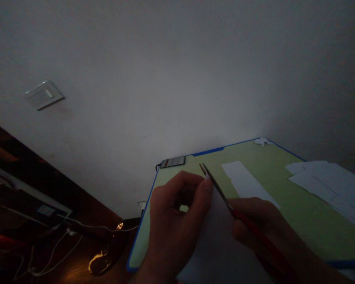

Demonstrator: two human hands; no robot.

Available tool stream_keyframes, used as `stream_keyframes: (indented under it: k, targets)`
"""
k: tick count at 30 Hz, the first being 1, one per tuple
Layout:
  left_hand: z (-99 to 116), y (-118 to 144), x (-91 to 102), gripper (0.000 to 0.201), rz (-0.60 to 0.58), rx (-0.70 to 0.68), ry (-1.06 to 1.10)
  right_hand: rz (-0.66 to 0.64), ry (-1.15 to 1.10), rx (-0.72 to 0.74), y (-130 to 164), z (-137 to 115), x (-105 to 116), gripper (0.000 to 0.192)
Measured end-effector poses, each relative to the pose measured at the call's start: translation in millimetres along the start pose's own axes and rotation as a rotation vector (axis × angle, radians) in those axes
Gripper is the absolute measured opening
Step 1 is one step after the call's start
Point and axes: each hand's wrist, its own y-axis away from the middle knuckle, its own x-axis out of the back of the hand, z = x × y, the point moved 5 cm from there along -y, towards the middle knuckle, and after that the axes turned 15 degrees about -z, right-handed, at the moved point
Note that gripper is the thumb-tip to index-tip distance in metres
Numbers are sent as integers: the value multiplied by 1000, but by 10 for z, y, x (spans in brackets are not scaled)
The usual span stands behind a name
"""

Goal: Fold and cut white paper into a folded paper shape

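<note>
I hold the white sheet (221,240) up close, over the desk (301,221). My right hand (262,221) has its grip wrapped around the red scissors (254,229), slanting the slightly parted blades along the sheet's edge; my left hand (173,223) pinches the top between thumb and forefinger, likely to steady it. Beyond, a white strip (248,183) and loose papers (331,187) lie aside, presumably for elbow room; a phone (173,162) rests near the far edge.

The bench (307,227) I'm looking at has a pale green top edged in blue, pushed toward the wall. A phone-like device (173,161) lies at its far left corner, crumpled paper scraps (263,141) at the far right. A white paper strip (245,179) lies slantwise between; loose white sheets (334,185) overlap along the right side.
</note>
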Motion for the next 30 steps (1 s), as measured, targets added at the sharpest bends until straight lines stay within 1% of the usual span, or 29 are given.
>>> stream_keyframes:
  k: [2, 5, 10, 13, 20, 25, 30]
  targets:
    - [-2, 5, 3, 19, 2, -2, -4, -18, -4, -3, -7, -10, -4, 62]
    - [-9, 10, 8, 19, 3, -4, -6, -14, 29, 13, -13, -14, 5, 56]
    - [-25, 6, 8, 20, -3, -7, -12, 109, 103, 60, 40, -4, 27, 55]
    - [-40, 10, 6, 20, 3, -11, 3, 146, 115, 73, 90, 11, 19, 50]
    - [-32, 18, -9, 20, 2, 3, 29, 132, 188, 122, 99, -60, -26, 54]
    - [-51, 15, -4, 21, 0, 14, 16, 166, 210, 127, 100, -94, -14, 50]
    - [-58, 16, -6, 20, -9, 11, 22, 170, 256, 175, 107, -87, -9, 47]
